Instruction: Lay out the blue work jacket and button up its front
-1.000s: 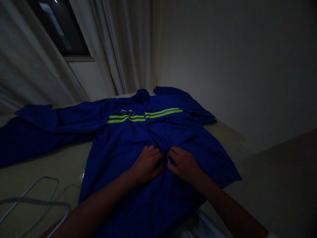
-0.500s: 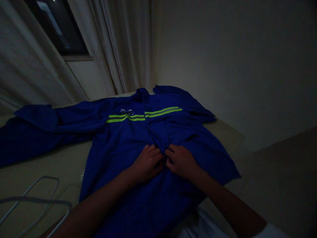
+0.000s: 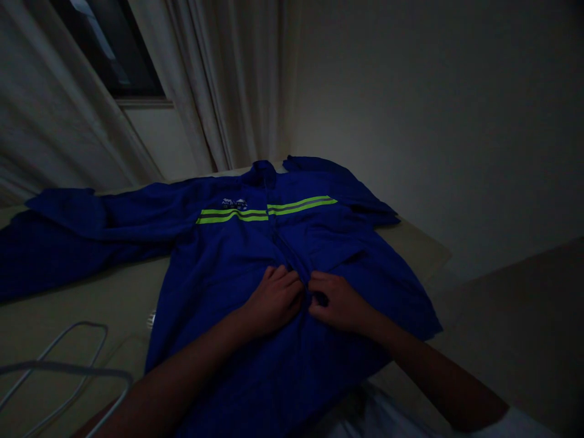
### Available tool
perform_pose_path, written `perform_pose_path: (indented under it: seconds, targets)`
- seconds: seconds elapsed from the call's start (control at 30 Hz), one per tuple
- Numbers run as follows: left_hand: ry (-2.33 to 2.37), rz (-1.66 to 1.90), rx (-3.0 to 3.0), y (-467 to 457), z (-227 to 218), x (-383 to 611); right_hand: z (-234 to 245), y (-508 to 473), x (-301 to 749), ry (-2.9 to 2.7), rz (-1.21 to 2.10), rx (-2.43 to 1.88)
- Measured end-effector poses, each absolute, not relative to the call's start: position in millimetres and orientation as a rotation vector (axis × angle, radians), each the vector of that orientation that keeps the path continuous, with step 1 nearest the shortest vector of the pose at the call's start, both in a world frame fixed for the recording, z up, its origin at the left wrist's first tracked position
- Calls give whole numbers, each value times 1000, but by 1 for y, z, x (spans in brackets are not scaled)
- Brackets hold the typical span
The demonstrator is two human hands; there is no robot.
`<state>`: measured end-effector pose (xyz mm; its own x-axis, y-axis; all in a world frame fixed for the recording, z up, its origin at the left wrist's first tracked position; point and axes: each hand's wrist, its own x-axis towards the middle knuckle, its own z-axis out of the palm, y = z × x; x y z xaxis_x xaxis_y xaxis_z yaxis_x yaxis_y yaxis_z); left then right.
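Observation:
A blue work jacket (image 3: 219, 249) with a yellow-green striped band across the chest and a white logo lies spread out, front side up, its collar away from me. Both my hands meet at its front opening, below the band. My left hand (image 3: 279, 299) is closed on the jacket's front edge, fingers curled into the cloth. Just to its right, my right hand (image 3: 335, 301) pinches at the same edge, with a dark gap between thumb and fingers. Dim light and my fingers hide any button or fastener there.
Under the jacket is a pale, bed-like surface (image 3: 123, 286). White cable or wire loops (image 3: 86, 365) lie at the lower left. Long curtains (image 3: 228, 79) hang beside a dark window (image 3: 114, 55) at the back, and a plain wall (image 3: 433, 109) rises on the right.
My right hand has shifted slightly right and its thumb has drawn away from the fingers, widening the gap. My left hand stays at nearly the same spot on the jacket.

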<state>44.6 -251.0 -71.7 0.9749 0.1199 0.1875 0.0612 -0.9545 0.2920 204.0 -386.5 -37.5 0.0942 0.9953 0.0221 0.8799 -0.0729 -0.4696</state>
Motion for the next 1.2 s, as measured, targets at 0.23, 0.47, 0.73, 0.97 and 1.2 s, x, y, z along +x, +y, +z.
perform_pose_path:
  seconds: [0.23, 0.47, 0.73, 0.97, 1.2]
  targets:
    - [65, 293, 2803, -248, -70, 43, -39, -388, 213, -1906, 319, -2144]
    - [114, 277, 2816, -252, -70, 43, -43, -395, 214, -2011, 370, -1913]
    - [82, 253, 2804, -250, -71, 43, -41, -394, 212, -2064, 380, -1959]
    - [30, 274, 2790, -248, -72, 42, -30, -394, 212, -2174, 258, -2067]
    - [43, 285, 2666, -246, -65, 42, -33, -396, 204, -2033, 125, -2185]
